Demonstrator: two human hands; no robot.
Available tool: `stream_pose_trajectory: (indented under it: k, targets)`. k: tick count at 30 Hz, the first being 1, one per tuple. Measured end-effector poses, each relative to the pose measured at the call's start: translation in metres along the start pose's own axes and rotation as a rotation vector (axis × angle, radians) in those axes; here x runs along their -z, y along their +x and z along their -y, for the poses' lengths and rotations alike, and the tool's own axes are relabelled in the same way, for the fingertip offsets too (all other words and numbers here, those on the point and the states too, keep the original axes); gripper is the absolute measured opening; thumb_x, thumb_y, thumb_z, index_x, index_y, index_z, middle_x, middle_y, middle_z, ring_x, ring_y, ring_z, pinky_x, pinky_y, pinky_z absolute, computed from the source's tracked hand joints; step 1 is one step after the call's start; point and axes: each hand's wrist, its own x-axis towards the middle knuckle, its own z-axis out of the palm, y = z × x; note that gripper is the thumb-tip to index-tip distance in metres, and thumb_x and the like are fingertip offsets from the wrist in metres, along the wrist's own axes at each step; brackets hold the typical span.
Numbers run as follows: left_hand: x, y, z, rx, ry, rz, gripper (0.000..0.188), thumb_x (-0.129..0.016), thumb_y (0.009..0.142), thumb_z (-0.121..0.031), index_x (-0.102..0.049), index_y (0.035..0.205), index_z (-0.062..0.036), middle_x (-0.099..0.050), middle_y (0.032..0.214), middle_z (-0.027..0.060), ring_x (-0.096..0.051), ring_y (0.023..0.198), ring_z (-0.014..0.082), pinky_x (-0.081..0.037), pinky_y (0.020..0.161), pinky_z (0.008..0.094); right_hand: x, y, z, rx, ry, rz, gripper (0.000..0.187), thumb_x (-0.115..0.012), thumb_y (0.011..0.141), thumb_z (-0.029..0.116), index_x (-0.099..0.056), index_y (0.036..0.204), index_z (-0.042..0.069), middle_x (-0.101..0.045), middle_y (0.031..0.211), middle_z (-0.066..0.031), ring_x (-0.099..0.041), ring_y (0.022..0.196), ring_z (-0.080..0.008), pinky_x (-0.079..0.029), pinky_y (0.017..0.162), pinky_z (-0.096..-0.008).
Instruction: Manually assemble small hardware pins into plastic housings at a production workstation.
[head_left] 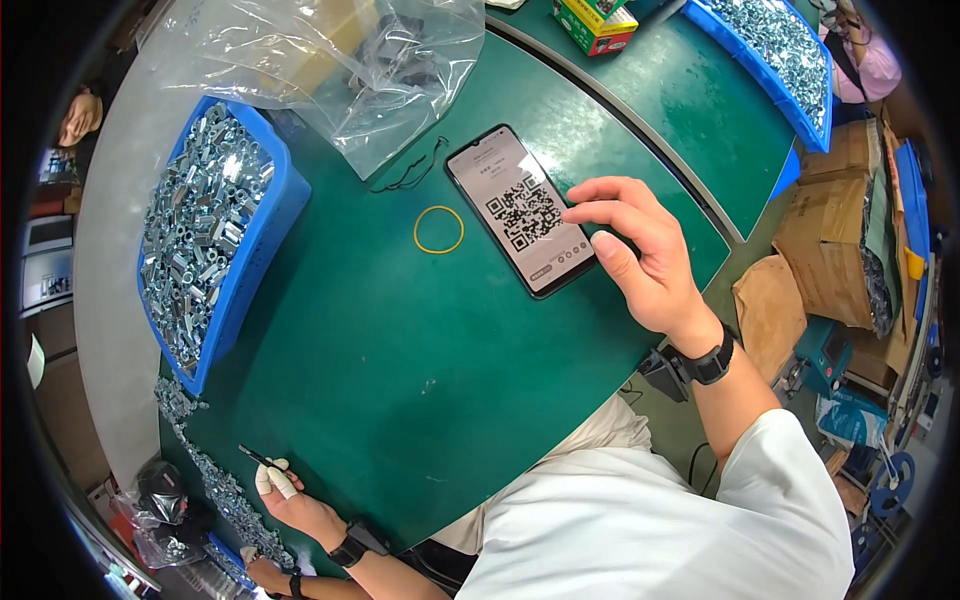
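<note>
- The person's right hand [640, 255] is hovering at the near right edge of a smartphone [515, 205], its grip wide and holding nothing; whether a fingertip is touching the phone is hard to tell.
- The phone is lying face up just left of that grip, its lit screen showing a square black-and-white code.
- The left hand [300, 512] is gripping a slim dark tool [254, 457] narrowly between its fingers — some of them wearing pale coverings — and the tool's tip is pointing up and left.
- A yellow rubber band [415, 232] is lying left of the phone, farther from the right grip.
- A blue bin [265, 250] is standing beyond the left grip, holding small silvery metal parts [205, 225].
- Loose metal pieces [225, 480] are lying in a strip left of the left grip — with another person's hand [267, 573] resting just below it.
- A clear plastic bag [400, 110] is lying beyond the phone on the green tabletop [400, 350].
</note>
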Motion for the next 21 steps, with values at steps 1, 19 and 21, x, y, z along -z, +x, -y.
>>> stream_pose_trajectory:
  k: [1,19,21]
  targets:
    - [0.0,0.0,-0.0001,-0.001,0.007,-0.003,0.015,-0.054,0.103,-0.016,-0.062,0.106,-0.0033,-0.063,0.09,0.0,-0.044,0.067,0.0035,-0.034,0.058,0.0188,-0.0001,-0.0001,-0.0002,-0.001,-0.001,0.001,0.033,-0.056,0.097,0.029,-0.069,0.109,0.001,-0.062,0.118,-0.015,-0.059,0.108,-0.0271,-0.046,0.094,-0.0368]
    - [-0.0008,-0.0005,-0.0013,-0.008,0.042,-0.005,0.017,-0.055,0.103,-0.017,-0.062,0.107,-0.0034,-0.063,0.09,-0.0004,-0.045,0.068,0.0037,-0.035,0.059,0.0189,-0.0009,0.0009,0.0017,0.0,-0.039,0.01,0.035,-0.056,0.096,0.031,-0.068,0.111,0.002,-0.061,0.119,-0.0152,-0.059,0.109,-0.0282,-0.046,0.094,-0.0371]
    - [-0.0008,-0.001,-0.0007,-0.006,0.037,-0.005,0.016,-0.054,0.103,-0.017,-0.062,0.108,-0.0034,-0.063,0.09,-0.0005,-0.045,0.069,0.0037,-0.035,0.059,0.0188,-0.0007,0.0002,0.0013,0.002,-0.041,0.01,0.035,-0.056,0.096,0.031,-0.068,0.111,0.002,-0.061,0.119,-0.0152,-0.059,0.109,-0.0283,-0.046,0.094,-0.0372]
